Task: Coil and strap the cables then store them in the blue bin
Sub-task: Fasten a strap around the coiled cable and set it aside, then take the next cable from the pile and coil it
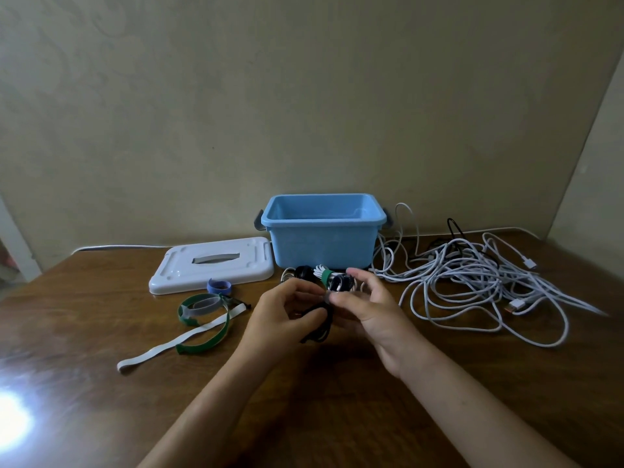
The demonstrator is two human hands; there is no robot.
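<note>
Head view looks down on a brown wooden counter that carries everything within arm's reach, which suits a seated sorting job. At its back edge, against the wall, stands the blue bin, open and, as far as its inside shows, with nothing in it; it probably sits there so finished bundles can be dropped straight in. Its white lid lies flat just to the left, out of the way of the opening.

To the right sprawls a tangle of white cables with a few black strands among them, loose and uncoiled, so most of the work looks undone. Just in front of the bin lie finished bundles, one white coil cinched by a green strap, not yet stored.

Left of the middle lie the spare straps, green, white and one small blue roll, spread out so one can be picked singly.

Both hands meet above the counter's centre. The left hand curls its fingers round a small black cable coil, keeping the loops together. The right hand pinches something at the coil's top, apparently a strap or cable end being wrapped; which one is too small to tell.
</note>
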